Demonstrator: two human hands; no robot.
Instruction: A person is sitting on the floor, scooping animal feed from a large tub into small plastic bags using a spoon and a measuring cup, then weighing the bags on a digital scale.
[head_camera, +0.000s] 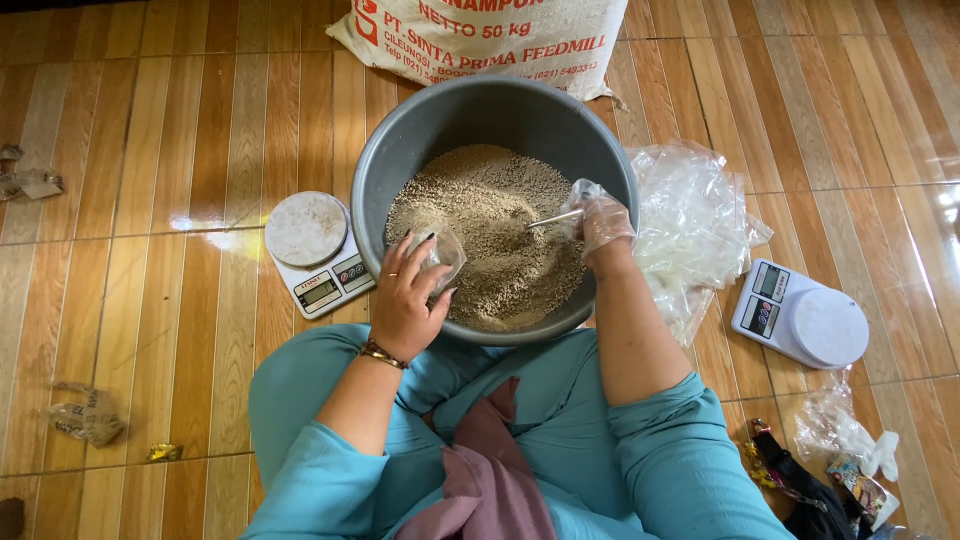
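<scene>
A large grey basin (400, 140) sits on the floor in front of my crossed legs, holding a mound of brown feed pellets (500, 230). My left hand (405, 300) rests over the basin's near rim and pinches a small clear plastic bag (443, 250) held open above the pellets. My right hand (603, 225), covered by a thin plastic glove, grips a metal spoon (556, 217) whose tip digs into the pellets.
A white kitchen scale (312, 250) stands left of the basin, another white scale (800, 315) to the right. A heap of clear plastic bags (690, 215) lies right of the basin. A printed white feed sack (490, 35) lies behind it. Small wrappers litter the wooden floor.
</scene>
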